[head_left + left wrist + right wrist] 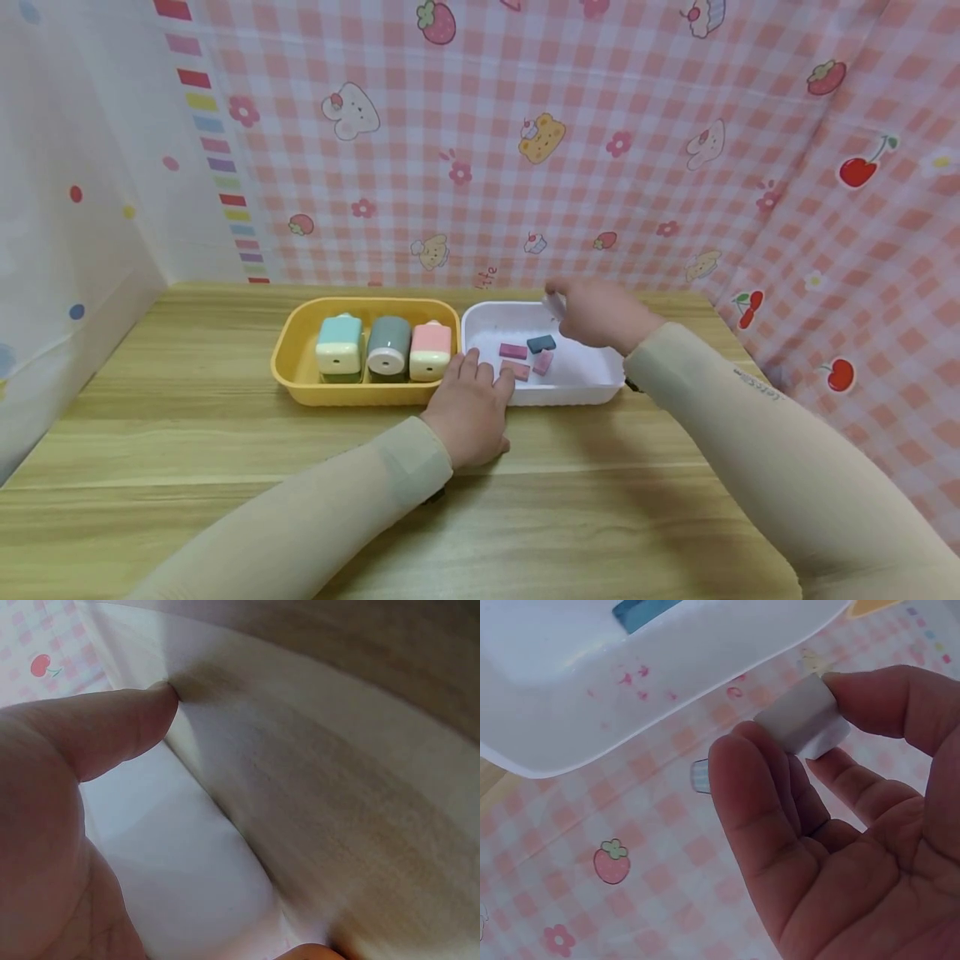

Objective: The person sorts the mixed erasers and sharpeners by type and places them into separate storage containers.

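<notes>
My right hand (603, 312) is over the back right of a white tray (585, 367). Between its thumb and fingers it pinches a small white eraser (799, 716), a plain block. My left hand (468, 408) rests by the front rims where the white tray meets a yellow tray (281, 367), fingers extended and thumb on the table. Inside the white tray lie a dark teal eraser (541, 343) and several pink ones, including a magenta-pink eraser (513, 351). Three pencil sharpeners stand in the yellow tray: a mint one (340, 343), a grey one (389, 342) and a pink one (431, 346).
Both trays sit side by side on a wood-grain table (225, 467). Behind them hangs a pink checked cloth (480, 108), close to the table's back edge; more cloth lines both sides. Pink crumbs (643, 682) dot the white tray's inner wall.
</notes>
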### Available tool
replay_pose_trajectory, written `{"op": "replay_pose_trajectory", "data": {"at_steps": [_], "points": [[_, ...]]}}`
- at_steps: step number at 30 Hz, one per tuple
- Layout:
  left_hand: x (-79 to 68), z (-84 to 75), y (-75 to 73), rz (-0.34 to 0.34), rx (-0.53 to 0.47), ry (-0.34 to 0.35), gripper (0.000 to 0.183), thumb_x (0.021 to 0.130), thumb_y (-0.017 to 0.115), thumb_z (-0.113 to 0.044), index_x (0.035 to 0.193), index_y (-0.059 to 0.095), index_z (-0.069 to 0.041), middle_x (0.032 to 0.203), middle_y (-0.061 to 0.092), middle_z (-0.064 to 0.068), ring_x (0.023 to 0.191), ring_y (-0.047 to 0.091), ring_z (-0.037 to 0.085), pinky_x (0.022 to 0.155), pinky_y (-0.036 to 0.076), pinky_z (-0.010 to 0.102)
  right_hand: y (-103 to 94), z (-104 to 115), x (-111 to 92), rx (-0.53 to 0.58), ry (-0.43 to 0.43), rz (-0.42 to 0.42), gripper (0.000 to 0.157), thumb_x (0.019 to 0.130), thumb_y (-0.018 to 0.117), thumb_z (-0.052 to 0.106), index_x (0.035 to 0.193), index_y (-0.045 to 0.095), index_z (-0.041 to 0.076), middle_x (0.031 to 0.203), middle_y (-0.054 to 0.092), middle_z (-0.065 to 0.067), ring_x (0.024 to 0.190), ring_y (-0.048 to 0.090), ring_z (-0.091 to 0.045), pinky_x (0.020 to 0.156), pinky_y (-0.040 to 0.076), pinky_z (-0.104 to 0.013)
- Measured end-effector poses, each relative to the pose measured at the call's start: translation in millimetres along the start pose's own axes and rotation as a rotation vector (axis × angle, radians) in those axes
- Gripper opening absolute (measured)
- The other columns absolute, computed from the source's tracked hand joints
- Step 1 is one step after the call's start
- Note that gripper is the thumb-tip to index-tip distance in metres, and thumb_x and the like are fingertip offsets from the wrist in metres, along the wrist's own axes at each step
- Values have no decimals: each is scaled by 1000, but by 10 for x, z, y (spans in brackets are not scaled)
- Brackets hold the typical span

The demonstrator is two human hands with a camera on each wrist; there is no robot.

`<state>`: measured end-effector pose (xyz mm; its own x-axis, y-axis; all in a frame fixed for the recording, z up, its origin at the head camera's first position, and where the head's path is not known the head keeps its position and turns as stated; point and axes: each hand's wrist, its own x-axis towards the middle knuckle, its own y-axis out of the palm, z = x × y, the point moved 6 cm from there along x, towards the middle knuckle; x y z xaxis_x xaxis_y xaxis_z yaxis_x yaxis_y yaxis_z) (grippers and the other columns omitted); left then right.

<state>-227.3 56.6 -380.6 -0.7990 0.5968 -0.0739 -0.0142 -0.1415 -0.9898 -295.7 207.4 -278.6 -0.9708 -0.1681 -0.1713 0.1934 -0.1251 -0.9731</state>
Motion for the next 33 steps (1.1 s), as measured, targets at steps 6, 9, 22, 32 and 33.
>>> {"op": "replay_pose_trajectory", "data": {"at_steps": [6,9,22,32,33], "points": [[-7,-1,-16,-2,9,6,94,91,70,-64,162,38,-11,152,53,21,153,39,44,130,26,58,25,-7,192,-58,24,49,55,96,67,8,150,54,9,132,69,-19,104,65,-32,97,58,-51],[-11,-1,-19,0,12,8,94,91,70,-64,162,38,-11,151,53,21,153,39,44,130,26,58,42,-16,259,-90,34,65,51,97,69,11,147,57,6,129,70,-18,103,65,-31,98,58,-49],[-7,10,-5,2,16,2,94,91,70,-64,161,37,-12,151,53,21,153,38,44,130,26,58,265,-167,492,-110,192,208,18,93,62,6,109,70,3,102,69,-14,79,62,-25,57,47,-28],[-4,16,-2,-9,1,1,95,90,71,-64,161,38,-11,151,53,21,153,38,44,130,25,58,400,-237,500,-46,251,186,14,89,63,-1,96,73,4,100,67,-14,79,59,-25,57,49,-29],[-6,15,-5,-10,1,2,94,90,71,-64,161,38,-11,151,53,21,153,38,44,130,26,58,415,-239,496,-43,256,186,14,88,62,-2,96,73,4,100,67,-14,80,59,-25,58,49,-29]]}}
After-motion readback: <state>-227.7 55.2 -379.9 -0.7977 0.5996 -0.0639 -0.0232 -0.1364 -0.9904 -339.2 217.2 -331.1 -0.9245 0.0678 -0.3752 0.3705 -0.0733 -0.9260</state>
